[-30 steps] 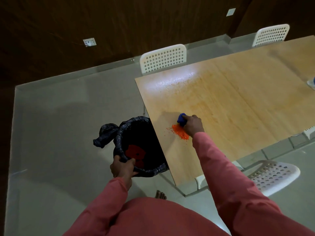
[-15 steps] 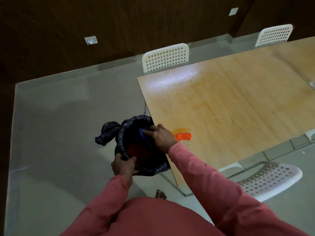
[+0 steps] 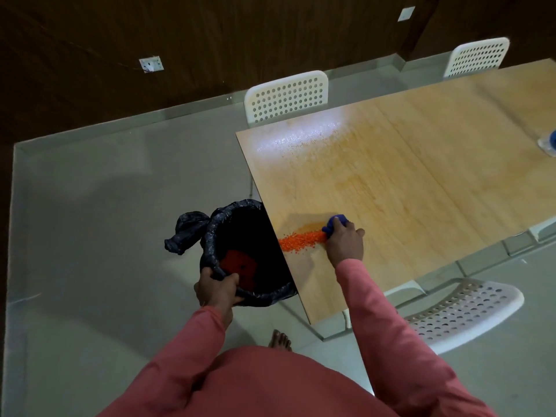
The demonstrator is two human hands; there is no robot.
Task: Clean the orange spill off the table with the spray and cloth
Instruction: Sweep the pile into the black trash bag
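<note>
Near the frame's centre, the right hand (image 3: 344,242) gripped a crumpled blue cloth (image 3: 334,224) on the pale wooden table (image 3: 406,164). A streak of orange granules (image 3: 301,240) lay just left of that hand, touching the cloth and reaching the table's edge. Below that edge, the left hand (image 3: 215,288) gripped the rim of a black-bagged bin (image 3: 240,248). No writing was legible.

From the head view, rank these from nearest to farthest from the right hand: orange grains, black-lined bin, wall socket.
From the right hand, which grips the blue cloth:
1. Orange grains, just to its left on the table.
2. Black-lined bin, off the table's left edge.
3. Wall socket, far upper left on the wall.
</note>
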